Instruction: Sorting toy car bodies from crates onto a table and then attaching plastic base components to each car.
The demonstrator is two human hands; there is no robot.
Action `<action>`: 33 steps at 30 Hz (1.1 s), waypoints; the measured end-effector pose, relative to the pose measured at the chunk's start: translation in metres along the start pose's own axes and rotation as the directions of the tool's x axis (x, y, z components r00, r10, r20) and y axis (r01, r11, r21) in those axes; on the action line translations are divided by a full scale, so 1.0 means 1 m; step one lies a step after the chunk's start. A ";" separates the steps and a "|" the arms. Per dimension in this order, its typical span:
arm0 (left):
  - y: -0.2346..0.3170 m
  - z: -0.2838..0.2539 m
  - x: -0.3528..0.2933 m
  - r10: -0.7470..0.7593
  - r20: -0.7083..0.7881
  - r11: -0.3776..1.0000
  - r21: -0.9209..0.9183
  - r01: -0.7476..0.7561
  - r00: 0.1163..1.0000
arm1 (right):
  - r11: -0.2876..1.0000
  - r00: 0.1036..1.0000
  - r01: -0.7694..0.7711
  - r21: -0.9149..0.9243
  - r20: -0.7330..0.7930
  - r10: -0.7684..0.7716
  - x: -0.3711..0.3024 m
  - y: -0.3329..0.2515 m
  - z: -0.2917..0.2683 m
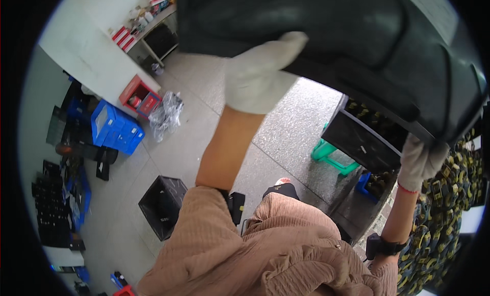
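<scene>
Speckled grey tile floor (127, 199), white wall (84, 51) at upper left. Big black tub (352, 35) is up in the air in front of the wearer, spanning the top of the view toward the right, tilted, partly cut off by the top edge. Both hands on it, both in pale gloves.

Left hand (263, 74): on the near edge, thumb laid over the black surface, edge pinched; other fingers mostly hidden behind the tub. Right hand (422, 160): fingers bent around the lower edge near the right end, tips hidden.

Below the tub: black bin (360, 143) with dark parts inside, just above a green stool (332, 155); can't tell if it rests on it. Heap of black-and-yellow parts (439, 214) at far right, beside the right forearm.

Floor, left side: black crate (162, 206), blue bins (115, 127), red box (138, 94), clear plastic bag (166, 117) touching the box.
</scene>
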State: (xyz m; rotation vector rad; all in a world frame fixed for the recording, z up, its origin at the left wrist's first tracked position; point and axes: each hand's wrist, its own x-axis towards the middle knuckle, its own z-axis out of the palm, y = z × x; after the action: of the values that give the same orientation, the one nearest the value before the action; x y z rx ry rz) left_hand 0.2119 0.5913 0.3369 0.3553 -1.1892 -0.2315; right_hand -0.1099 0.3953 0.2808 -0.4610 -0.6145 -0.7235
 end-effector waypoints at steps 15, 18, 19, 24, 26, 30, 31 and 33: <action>0.060 -0.279 -0.167 -0.372 -0.864 0.844 -0.163 0.512 0.338 | 0.443 0.227 -0.893 0.077 -0.774 0.591 -0.011 0.231 -0.141; 0.023 -0.369 -0.257 -0.357 -0.903 0.540 0.009 0.842 0.238 | 0.498 0.081 -0.820 0.283 -0.804 0.589 -0.082 0.198 -0.158; 0.007 -0.386 -0.275 -0.421 -0.907 0.531 -0.217 0.819 0.033 | 0.517 0.026 -0.800 0.305 -0.843 0.538 -0.117 0.182 -0.164; -0.019 -0.455 -0.418 -0.299 -0.935 0.363 -0.299 0.882 -0.194 | 0.538 -0.266 -0.739 0.406 -0.909 0.320 -0.209 0.127 -0.137; 0.001 -0.469 -0.459 -0.221 -0.926 0.252 -0.358 0.899 -0.306 | 0.556 -0.314 -0.721 0.415 -0.910 0.272 -0.228 0.116 -0.130; 0.016 -0.473 -0.518 -0.124 -0.889 -0.031 -0.440 0.897 -0.441 | 0.587 -0.446 -0.670 0.456 -0.878 0.174 -0.253 0.106 -0.129; 0.019 -0.474 -0.531 -0.186 -0.865 -0.012 -0.473 0.881 -0.466 | 0.567 -0.469 -0.679 0.466 -0.870 0.153 -0.257 0.106 -0.130; 0.044 -0.484 -0.555 -0.180 -0.851 -0.095 -0.484 0.870 -0.493 | 0.552 -0.471 -0.695 0.460 -0.872 0.135 -0.256 0.114 -0.139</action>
State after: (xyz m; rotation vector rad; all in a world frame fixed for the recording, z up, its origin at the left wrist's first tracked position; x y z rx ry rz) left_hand 0.4639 0.9024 -0.2823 1.8199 0.7274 -0.7661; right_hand -0.1290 0.5096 -0.0102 -0.3093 1.4480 -0.0187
